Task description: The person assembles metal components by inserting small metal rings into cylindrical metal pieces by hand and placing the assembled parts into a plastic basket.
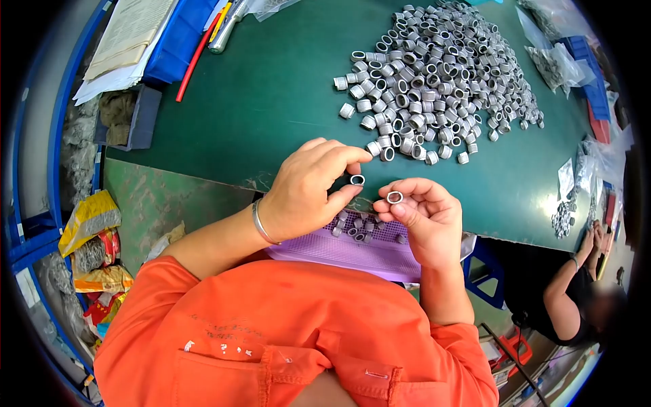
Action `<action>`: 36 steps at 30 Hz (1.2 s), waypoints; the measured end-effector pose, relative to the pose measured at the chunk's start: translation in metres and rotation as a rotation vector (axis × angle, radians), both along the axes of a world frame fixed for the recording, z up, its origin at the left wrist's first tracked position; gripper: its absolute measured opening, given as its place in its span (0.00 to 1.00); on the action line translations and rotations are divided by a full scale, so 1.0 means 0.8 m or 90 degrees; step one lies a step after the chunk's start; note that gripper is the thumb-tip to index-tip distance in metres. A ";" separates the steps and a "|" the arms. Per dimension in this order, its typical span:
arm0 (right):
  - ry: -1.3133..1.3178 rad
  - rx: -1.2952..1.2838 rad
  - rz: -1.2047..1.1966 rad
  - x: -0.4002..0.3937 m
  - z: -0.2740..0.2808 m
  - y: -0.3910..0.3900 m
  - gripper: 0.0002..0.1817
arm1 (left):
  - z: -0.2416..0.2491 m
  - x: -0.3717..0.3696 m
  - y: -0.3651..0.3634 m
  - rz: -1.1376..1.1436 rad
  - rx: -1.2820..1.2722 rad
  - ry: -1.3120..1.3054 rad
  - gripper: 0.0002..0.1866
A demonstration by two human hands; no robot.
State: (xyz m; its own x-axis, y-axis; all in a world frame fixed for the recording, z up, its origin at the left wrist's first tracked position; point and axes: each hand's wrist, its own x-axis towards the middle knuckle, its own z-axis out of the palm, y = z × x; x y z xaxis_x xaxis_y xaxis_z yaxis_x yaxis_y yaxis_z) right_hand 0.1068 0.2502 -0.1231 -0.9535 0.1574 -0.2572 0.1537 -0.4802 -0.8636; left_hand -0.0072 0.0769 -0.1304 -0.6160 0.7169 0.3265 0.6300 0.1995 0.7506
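Note:
My left hand, with a bangle on its wrist, pinches a small grey metal ring between thumb and forefinger. Another such metal ring is held by the thumb and fingers of my right hand, its round opening turned up. Both hands are over the near edge of the green table. Below them a purple plastic basket holds several loose rings. Beyond the hands lies a large heap of the same short metal rings.
Blue bins, papers, a red pencil and a metal tool lie at the far left. Plastic bags line the right edge. Another person sits at the right. Yellow sacks stand at left.

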 end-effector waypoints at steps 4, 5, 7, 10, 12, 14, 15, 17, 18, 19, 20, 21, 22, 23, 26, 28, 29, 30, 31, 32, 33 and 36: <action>0.003 -0.033 -0.001 0.000 -0.001 0.001 0.11 | 0.000 0.005 -0.003 0.021 0.080 -0.125 0.16; 0.002 -0.033 -0.002 -0.001 -0.001 0.001 0.11 | -0.001 0.002 -0.005 0.013 0.088 -0.080 0.14; 0.002 -0.029 -0.006 -0.002 -0.001 0.000 0.11 | 0.000 0.002 -0.006 0.006 0.096 -0.035 0.12; 0.009 -0.042 -0.011 -0.002 -0.003 0.000 0.11 | 0.004 0.002 -0.007 0.006 0.102 -0.105 0.10; 0.011 -0.034 -0.009 -0.002 -0.001 -0.001 0.10 | 0.002 0.000 -0.007 -0.017 0.094 -0.076 0.10; 0.013 -0.025 -0.006 -0.001 0.002 0.000 0.10 | 0.001 0.000 -0.007 -0.011 0.097 -0.062 0.10; 0.050 0.156 0.035 0.000 0.004 0.002 0.10 | 0.000 0.000 -0.006 -0.005 0.099 -0.047 0.10; 0.088 0.335 0.078 -0.005 0.006 0.003 0.10 | -0.003 -0.003 -0.006 -0.016 0.107 -0.048 0.11; 0.153 0.527 0.036 -0.012 0.007 0.001 0.11 | -0.004 -0.002 -0.005 -0.030 0.113 -0.051 0.12; 0.217 0.719 -0.011 -0.019 0.007 -0.001 0.11 | -0.002 0.000 -0.005 -0.031 0.111 -0.051 0.12; 0.191 0.780 -0.043 -0.026 0.007 -0.007 0.13 | 0.001 0.004 -0.004 -0.008 0.109 -0.088 0.12; 0.196 0.858 -0.054 -0.034 0.006 -0.010 0.15 | 0.003 0.006 -0.002 0.016 0.107 -0.123 0.13; 0.199 0.894 -0.052 -0.037 0.004 -0.011 0.16 | -0.003 0.006 -0.001 0.024 0.128 -0.124 0.14; 0.202 0.931 -0.050 -0.040 0.002 -0.012 0.17 | -0.003 0.005 -0.002 0.025 0.127 -0.118 0.14; 0.218 0.930 -0.053 -0.037 -0.003 -0.012 0.16 | -0.001 0.004 -0.003 0.024 0.119 -0.136 0.12; 0.209 0.907 -0.034 -0.031 -0.004 -0.008 0.14 | -0.001 0.002 -0.004 0.018 0.115 -0.134 0.13; 0.207 0.907 -0.031 -0.028 -0.001 -0.009 0.14 | -0.002 0.002 -0.003 0.007 0.111 -0.134 0.13; 0.141 0.759 -0.030 -0.026 0.006 -0.011 0.14 | -0.001 0.003 -0.002 0.007 0.111 -0.137 0.13; 0.078 0.610 -0.030 -0.024 0.009 -0.013 0.13 | 0.000 0.003 -0.002 0.013 0.112 -0.159 0.13; 0.091 0.518 -0.026 -0.022 0.003 -0.010 0.12 | 0.000 0.004 -0.002 0.019 0.111 -0.181 0.13; 0.089 0.518 -0.026 -0.021 0.003 -0.011 0.12 | -0.001 0.004 -0.002 0.018 0.111 -0.183 0.13; -0.004 0.139 0.019 -0.020 0.006 -0.009 0.11 | -0.004 0.005 -0.003 0.025 0.129 -0.200 0.13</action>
